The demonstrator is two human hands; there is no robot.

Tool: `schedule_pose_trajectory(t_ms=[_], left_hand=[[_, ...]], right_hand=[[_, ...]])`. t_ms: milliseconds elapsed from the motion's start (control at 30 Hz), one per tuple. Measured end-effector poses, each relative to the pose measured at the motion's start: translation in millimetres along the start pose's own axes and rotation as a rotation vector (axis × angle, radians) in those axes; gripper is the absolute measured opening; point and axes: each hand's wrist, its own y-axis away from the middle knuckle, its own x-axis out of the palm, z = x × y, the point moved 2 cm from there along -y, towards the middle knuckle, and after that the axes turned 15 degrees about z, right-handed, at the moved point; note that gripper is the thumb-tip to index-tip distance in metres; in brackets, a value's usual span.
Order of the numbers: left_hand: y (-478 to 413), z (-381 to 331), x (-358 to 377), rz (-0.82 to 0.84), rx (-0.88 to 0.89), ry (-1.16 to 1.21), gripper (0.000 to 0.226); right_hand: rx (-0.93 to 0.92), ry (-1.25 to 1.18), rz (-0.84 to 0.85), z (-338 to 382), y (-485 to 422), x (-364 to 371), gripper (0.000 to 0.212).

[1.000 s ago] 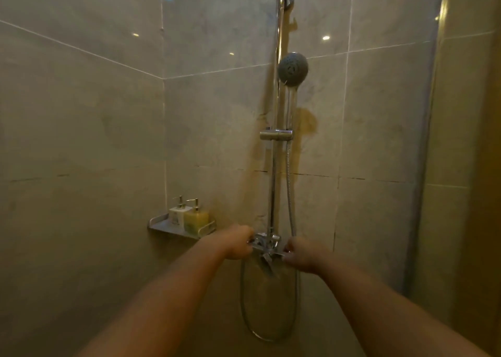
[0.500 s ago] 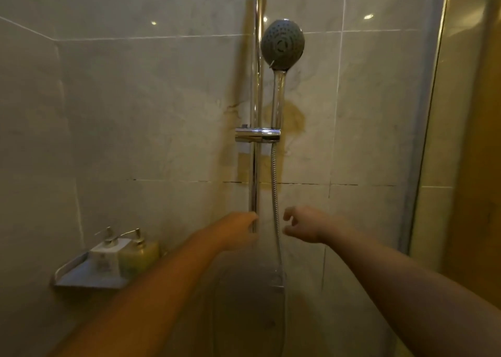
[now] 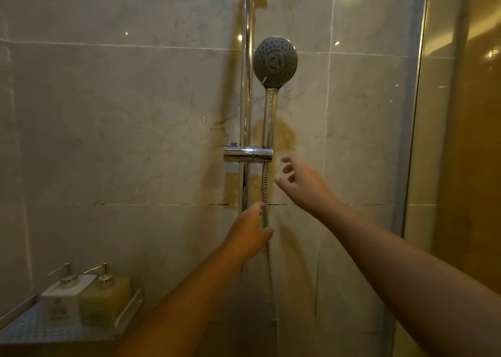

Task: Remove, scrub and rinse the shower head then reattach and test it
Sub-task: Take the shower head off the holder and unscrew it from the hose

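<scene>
The round grey shower head (image 3: 275, 61) stands upright with its chrome handle in the chrome holder (image 3: 247, 154) on the vertical rail (image 3: 246, 90). A metal hose (image 3: 267, 191) hangs down from the holder. My left hand (image 3: 249, 233) is at the hose below the holder, thumb and fingers on either side of it; whether they grip it is unclear. My right hand (image 3: 301, 179) is raised just right of the holder, fingers spread, holding nothing and touching nothing.
A perforated metal shelf (image 3: 29, 329) at the lower left carries two pump bottles, one white (image 3: 66, 298) and one yellowish (image 3: 107, 299). Tiled walls stand behind and to the left. A glass shower panel with a metal frame (image 3: 412, 139) closes the right side.
Both hands left the tap handles low on the rail and rose. The left hand has reached the hose; the right has opened beside the holder. The view moved closer and upward.
</scene>
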Motion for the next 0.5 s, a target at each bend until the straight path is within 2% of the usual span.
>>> schedule_pose_trajectory(t_ms=[200,367,500], left_hand=[[-7,-2,11,-0.077,-0.01,0.106,0.074],[-19,-6,4,-0.11,0.018,0.117,0.073],[-34,-3,1,-0.137,0.009,0.15,0.083]], right_hand=[[-0.015,-0.341,-0.095,4,-30,-12,0.062],[-0.011,-0.462,-0.153,4,-60,-21,0.056],[0.002,-0.625,-0.131,9,-83,-23,0.063]])
